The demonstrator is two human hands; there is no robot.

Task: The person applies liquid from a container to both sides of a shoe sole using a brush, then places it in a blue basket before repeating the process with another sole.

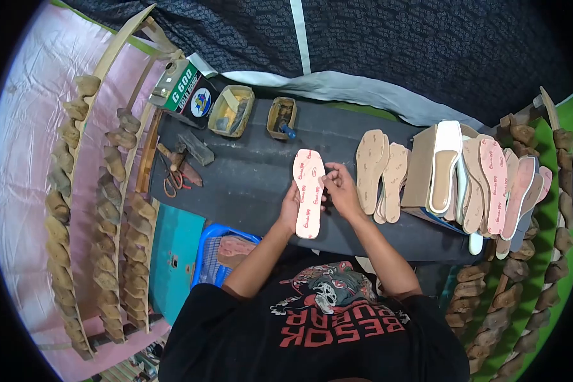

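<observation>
A pink shoe insole (309,191) with small red printed marks is held over the dark worktable (248,184). My left hand (291,205) grips it from beneath, along its left edge. My right hand (341,188) pinches its right edge near the middle. The insole lies lengthwise, its toe end pointing away from me. To the right, tan insoles (381,172) lie flat on the table, just beyond my right hand.
A row of pink and tan insoles and a white sole (444,165) leans at the right. Two small glue tubs (232,109) (281,116), a G 600 glue can (188,92), scissors (172,181) sit at the back left. Racks of wooden shoe lasts (118,210) flank both sides. A blue basket (219,254) stands below.
</observation>
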